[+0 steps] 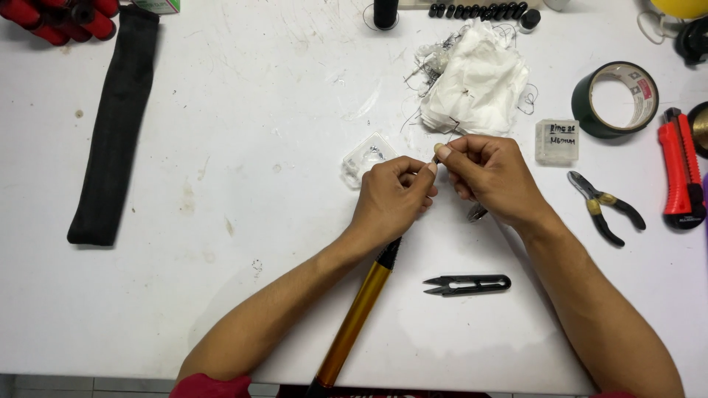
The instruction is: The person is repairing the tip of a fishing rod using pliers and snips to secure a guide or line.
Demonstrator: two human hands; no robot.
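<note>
Rod: a slim gold-and-black rod (361, 313), likely a fishing rod section, runs from the near edge of the white desk (243, 133) up under the left hand; its upper end is hidden by the hands.
Left hand: the left hand (391, 199) is curled over the rod's black upper part, fingers (413, 177) closed, thumb and forefinger pinched toward the right hand.
Right hand: the right hand (490, 177) is closed too, its fingertips pinching something very small, touching or nearly touching the left hand's fingertips; what it is, I cannot tell. A small metal part (476, 214) shows just below this hand.
Handling of the rod: it looks light, stiff and smooth, probably slippery on the glossy gold length and likely fragile at a thin tip; the black section under the left hand seems the surest place to hold, with the long tail resting on the desk.
Handling of the small piece: judged tiny and easily dropped, it calls for a fingertip pinch, not a full grasp.
Near the hands: black thread snips (467, 284) lie just below the right wrist; a clear plastic packet (366, 157) lies beside the left hand; crumpled white tissue with loose dark threads (476, 77) sits just beyond the fingertips.
Further right: a small clear box (557, 141), small pliers (606, 206), a roll of dark green tape (614, 99) and a red utility knife (681, 177).
Further left: a long black cloth sleeve (114, 125), well apart from the hands.
</note>
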